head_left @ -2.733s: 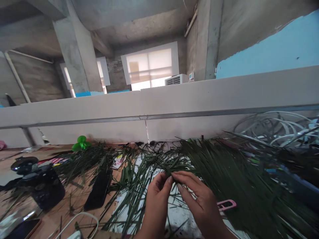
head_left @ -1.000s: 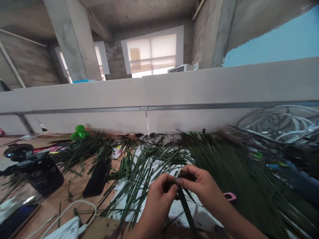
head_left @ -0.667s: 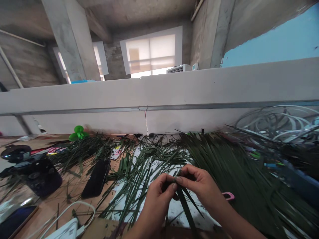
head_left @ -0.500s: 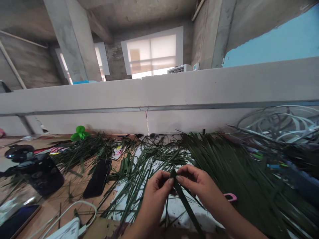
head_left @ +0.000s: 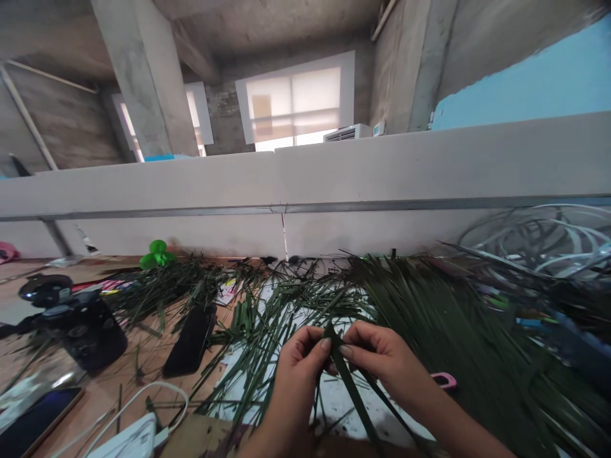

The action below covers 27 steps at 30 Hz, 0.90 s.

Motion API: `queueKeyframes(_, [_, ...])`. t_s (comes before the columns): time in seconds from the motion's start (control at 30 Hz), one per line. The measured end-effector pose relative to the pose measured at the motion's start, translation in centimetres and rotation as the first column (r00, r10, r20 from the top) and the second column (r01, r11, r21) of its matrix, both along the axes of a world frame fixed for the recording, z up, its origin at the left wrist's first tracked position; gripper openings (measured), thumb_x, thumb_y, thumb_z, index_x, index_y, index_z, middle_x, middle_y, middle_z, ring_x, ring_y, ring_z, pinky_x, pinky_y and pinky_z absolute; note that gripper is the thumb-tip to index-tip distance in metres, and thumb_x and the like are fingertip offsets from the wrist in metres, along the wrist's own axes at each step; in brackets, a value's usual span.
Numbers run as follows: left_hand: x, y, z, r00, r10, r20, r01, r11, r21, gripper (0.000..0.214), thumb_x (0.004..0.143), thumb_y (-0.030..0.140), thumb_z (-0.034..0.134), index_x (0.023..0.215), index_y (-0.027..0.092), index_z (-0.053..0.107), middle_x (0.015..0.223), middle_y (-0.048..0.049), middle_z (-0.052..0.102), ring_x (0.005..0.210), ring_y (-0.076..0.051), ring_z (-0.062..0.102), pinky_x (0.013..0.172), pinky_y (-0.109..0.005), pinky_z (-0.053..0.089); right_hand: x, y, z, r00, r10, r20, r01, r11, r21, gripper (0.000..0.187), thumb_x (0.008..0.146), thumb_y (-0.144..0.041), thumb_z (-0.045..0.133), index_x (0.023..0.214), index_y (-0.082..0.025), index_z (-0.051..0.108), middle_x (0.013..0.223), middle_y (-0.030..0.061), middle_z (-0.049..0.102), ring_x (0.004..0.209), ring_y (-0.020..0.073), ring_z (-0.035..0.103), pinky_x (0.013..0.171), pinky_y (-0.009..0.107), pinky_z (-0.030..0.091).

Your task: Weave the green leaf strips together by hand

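Observation:
Between my two hands is a dark green leaf strip [head_left: 351, 388], folded to a point at its upper end, with long tails hanging toward me. My left hand [head_left: 303, 359] pinches the folded end between thumb and fingers. Close beside it, my right hand [head_left: 375, 350] is closed on the strip's right side, thumb pressed toward the fold. Beneath the hands lies a white sheet [head_left: 341, 407] strewn with cut green strips [head_left: 258, 362]. The fingertips behind the fold are partly hidden.
A large pile of long leaves [head_left: 443, 324] lies right, with a pink-handled tool [head_left: 443, 380] on it. Leftward are a black phone [head_left: 191, 340], a black container [head_left: 90, 334], a white power bank with cable [head_left: 126, 442] and another phone [head_left: 35, 420]. A white partition [head_left: 214, 235] stands behind.
My right hand has shifted slightly right from the fold, and the hanging strips have spread farther apart. The view has turned slightly left.

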<state>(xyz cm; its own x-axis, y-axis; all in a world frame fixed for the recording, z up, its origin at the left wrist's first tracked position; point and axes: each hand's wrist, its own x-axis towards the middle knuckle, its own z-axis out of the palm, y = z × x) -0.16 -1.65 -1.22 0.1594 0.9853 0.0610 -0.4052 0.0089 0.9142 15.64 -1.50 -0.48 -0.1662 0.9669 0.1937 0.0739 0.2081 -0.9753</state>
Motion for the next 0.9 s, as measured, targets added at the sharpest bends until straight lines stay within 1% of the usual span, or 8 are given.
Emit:
queueKeyframes(0.17, [0.0,-0.1,0.1,1.0,0.005,0.029,-0.005,1.0,-0.028,0.026,0.067,0.035,0.081,0.076,0.014,0.068,0.066,0.001,0.061,0.057,-0.009,0.051,0.057,-0.02,0.043,0.0,0.1,-0.2,0.999,0.004,0.035,-0.005,1.0,0.011,0.028,0.076,-0.041,0.071,0.064,-0.019,0.058,0.058,-0.0047,0.051,0.056,0.0117,0.042,0.053,0.025,0.032])
queueKeyframes(0.27, [-0.1,0.5,-0.2,1.0,-0.004,-0.002,0.004,0.999,-0.033,0.03,0.066,0.037,0.082,0.076,0.014,0.067,0.069,-0.0002,0.062,0.058,-0.01,0.053,0.057,-0.021,0.045,0.3,0.3,-0.2,0.997,0.006,0.079,-0.009,0.999,0.039,0.028,0.078,-0.04,0.07,0.064,-0.019,0.059,0.059,-0.0039,0.053,0.057,0.0128,0.045,0.055,0.025,0.034])
queueKeyframes(0.37, [-0.1,1.1,-0.8,0.998,-0.011,-0.055,0.011,1.0,-0.001,0.035,0.062,0.042,0.084,0.074,0.014,0.066,0.069,-0.0015,0.063,0.059,-0.012,0.055,0.054,-0.023,0.046,0.5,0.5,-0.2,0.991,-0.026,0.128,0.014,0.995,0.094,0.018,0.079,-0.037,0.07,0.079,-0.018,0.068,0.072,0.0,0.063,0.069,0.0164,0.053,0.062,0.027,0.04])
queueKeyframes(0.43, [-0.1,1.2,-1.1,0.995,-0.002,-0.101,0.006,0.999,0.039,0.034,0.064,0.041,0.082,0.073,0.014,0.065,0.068,-0.0012,0.062,0.06,-0.013,0.055,0.053,-0.023,0.047,0.4,0.6,-0.3,0.99,-0.077,0.115,0.064,0.991,0.117,0.021,0.079,-0.036,0.071,0.09,-0.019,0.07,0.082,0.0018,0.065,0.075,0.018,0.055,0.066,0.029,0.042])
queueKeyframes(0.47, [0.0,1.2,-1.1,0.991,0.001,-0.133,0.006,0.998,0.057,0.032,0.066,0.04,0.082,0.073,0.014,0.065,0.068,-0.001,0.061,0.06,-0.013,0.055,0.053,-0.024,0.047,0.4,0.6,-0.3,0.991,-0.097,0.096,0.085,0.989,0.118,0.021,0.079,-0.037,0.071,0.091,-0.019,0.069,0.082,0.0018,0.064,0.075,0.018,0.055,0.067,0.029,0.042])
queueKeyframes(0.63, [0.5,0.4,-1.0,0.967,-0.011,-0.253,0.038,0.994,0.102,0.024,0.071,0.035,0.077,0.073,0.013,0.065,0.066,-0.0009,0.059,0.06,-0.013,0.053,0.055,-0.024,0.048,0.2,0.5,-0.6,0.997,-0.072,0.018,0.07,0.993,0.094,0.023,0.077,-0.038,0.072,0.072,-0.018,0.062,0.069,-0.0012,0.056,0.069,0.0165,0.05,0.065,0.029,0.041])
queueKeyframes(0.8, [0.4,0.3,-0.6,0.968,-0.097,-0.23,0.117,0.99,0.078,0.026,0.07,0.036,0.077,0.078,0.013,0.066,0.075,-0.0039,0.063,0.068,-0.016,0.057,0.062,-0.028,0.05,0.6,0.6,-0.7,0.997,-0.065,-0.048,0.067,0.997,0.044,0.024,0.076,-0.037,0.072,0.069,-0.018,0.059,0.065,-0.0031,0.051,0.066,0.0148,0.046,0.062,0.028,0.037])
queueKeyframes(0.9, [0.1,0.4,-0.4,0.959,-0.099,-0.266,0.125,0.989,0.084,0.025,0.072,0.035,0.075,0.08,0.013,0.067,0.078,-0.0047,0.064,0.072,-0.017,0.058,0.066,-0.03,0.051,0.6,0.6,-0.6,0.989,-0.065,-0.131,0.066,0.998,0.006,0.025,0.075,-0.037,0.074,0.068,-0.019,0.058,0.065,-0.0034,0.051,0.066,0.0144,0.046,0.063,0.027,0.037])
